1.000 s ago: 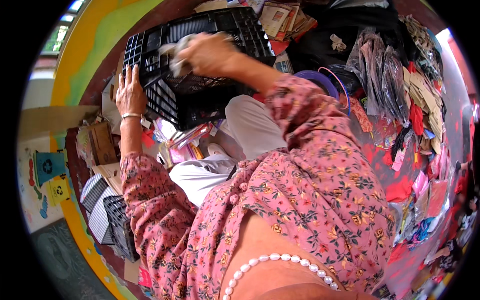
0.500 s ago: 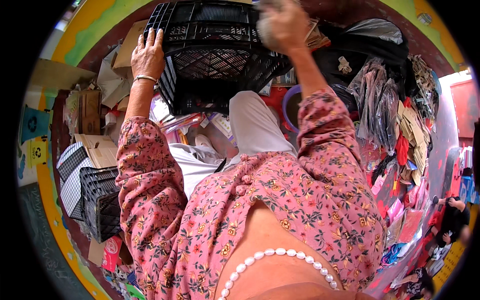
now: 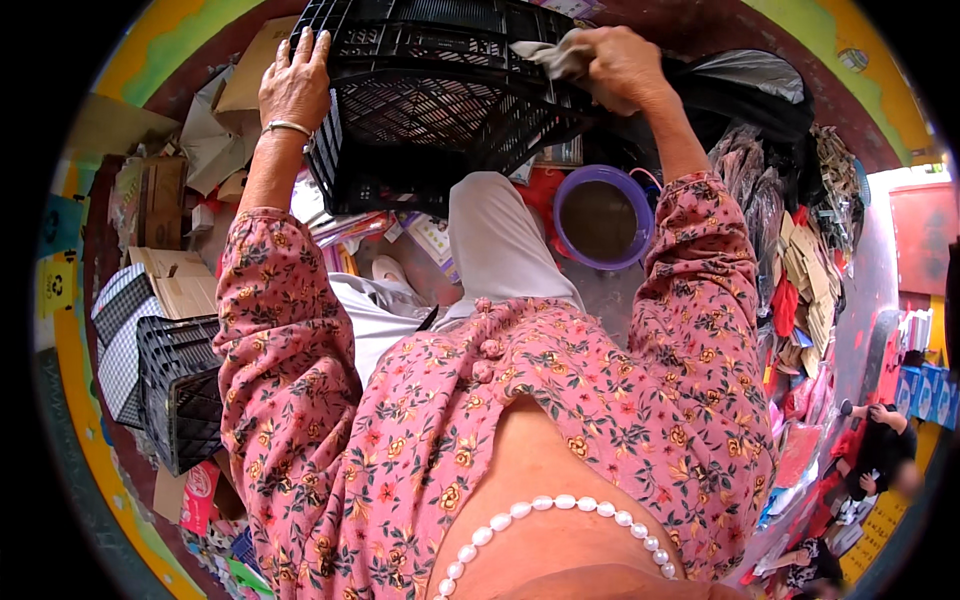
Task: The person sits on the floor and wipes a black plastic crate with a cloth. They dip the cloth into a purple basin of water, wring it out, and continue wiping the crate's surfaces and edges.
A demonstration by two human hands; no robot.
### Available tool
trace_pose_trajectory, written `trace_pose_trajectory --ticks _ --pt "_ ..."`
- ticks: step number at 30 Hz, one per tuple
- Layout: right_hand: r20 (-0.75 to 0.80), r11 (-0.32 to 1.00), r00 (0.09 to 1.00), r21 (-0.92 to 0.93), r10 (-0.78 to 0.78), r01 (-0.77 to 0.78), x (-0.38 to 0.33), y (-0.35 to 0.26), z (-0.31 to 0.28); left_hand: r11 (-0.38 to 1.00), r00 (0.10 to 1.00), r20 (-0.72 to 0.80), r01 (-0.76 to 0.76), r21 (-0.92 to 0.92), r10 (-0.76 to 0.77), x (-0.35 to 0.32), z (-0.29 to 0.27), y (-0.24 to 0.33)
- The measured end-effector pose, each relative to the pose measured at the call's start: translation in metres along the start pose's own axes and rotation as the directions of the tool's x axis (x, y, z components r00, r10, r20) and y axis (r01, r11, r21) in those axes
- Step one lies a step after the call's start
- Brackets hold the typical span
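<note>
A black plastic lattice crate (image 3: 420, 110) stands in front of me, tilted with its hollow side toward me. My left hand (image 3: 296, 88) grips its upper left edge, fingers stretched along the crate and thumb out of sight. At the crate's right end, my right hand (image 3: 622, 68) is closed around a bunched grey-beige cloth (image 3: 560, 54), whose loose end lies against the crate's upper bars. Just below that hand, a purple basin (image 3: 646, 222) of murky brownish water sits on the floor.
On my left are flattened cardboard (image 3: 180, 285) and another black crate (image 3: 180, 385). Papers (image 3: 430, 240) lie under the front crate. Black bags (image 3: 750, 95), clear plastic wrap (image 3: 750, 185) and cardboard pieces (image 3: 800, 265) crowd the right. People (image 3: 885, 450) are far right.
My right hand and the cloth have moved right and toward me along the crate. The purple basin now shows more fully. My left hand keeps its place on the crate.
</note>
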State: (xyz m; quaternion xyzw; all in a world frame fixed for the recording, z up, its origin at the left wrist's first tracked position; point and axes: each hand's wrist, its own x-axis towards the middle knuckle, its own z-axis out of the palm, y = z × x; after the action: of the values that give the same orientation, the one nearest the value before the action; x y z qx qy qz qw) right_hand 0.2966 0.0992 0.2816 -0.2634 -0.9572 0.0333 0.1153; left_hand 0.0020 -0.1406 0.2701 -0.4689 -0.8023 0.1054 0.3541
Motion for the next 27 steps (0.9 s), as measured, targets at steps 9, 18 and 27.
trace_pose_trajectory --ticks 9,18,27 --pt "-0.475 0.833 0.861 0.540 0.182 0.122 0.009 -0.051 0.049 1.000 0.999 0.036 -0.004 -0.022 0.005 0.006 0.008 0.000" --pt "-0.155 0.885 0.920 0.256 -0.359 0.388 0.029 -0.024 0.054 1.000 1.000 0.004 -0.021 0.001 0.021 0.000 -0.002 -0.002" --pt "0.107 0.874 0.932 -0.324 -0.347 0.363 0.027 -0.047 0.027 1.000 1.000 0.001 0.005 -0.026 -0.005 0.002 0.007 -0.002"
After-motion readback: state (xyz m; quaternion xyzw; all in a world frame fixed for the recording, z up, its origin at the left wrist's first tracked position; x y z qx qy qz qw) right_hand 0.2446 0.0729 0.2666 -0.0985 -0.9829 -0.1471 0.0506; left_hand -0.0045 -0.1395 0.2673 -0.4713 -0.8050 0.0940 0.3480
